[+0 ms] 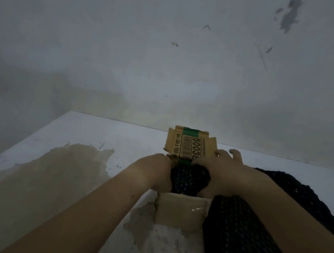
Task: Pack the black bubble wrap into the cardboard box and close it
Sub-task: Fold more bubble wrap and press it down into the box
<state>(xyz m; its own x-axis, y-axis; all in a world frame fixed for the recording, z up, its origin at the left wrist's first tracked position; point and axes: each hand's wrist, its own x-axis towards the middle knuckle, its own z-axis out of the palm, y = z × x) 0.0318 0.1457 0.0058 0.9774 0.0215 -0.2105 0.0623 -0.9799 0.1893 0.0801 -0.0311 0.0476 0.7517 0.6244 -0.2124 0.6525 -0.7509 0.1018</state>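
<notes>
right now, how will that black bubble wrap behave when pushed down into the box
Probably floppy: the black bubble wrap drapes limply over the edge of the cardboard box. Likely springy too, as it bulges up between the left hand and right hand, so it may puff back out.

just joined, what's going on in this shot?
A person is stuffing black bubble wrap into a small cardboard box on a worn white table. The left hand is at the box's left edge, with its fingers hidden. The right hand presses on the wrap with fingers spread. The far flap stands open. Much of the wrap lies outside the box, to the right under the right arm. The box is not closed yet.
</notes>
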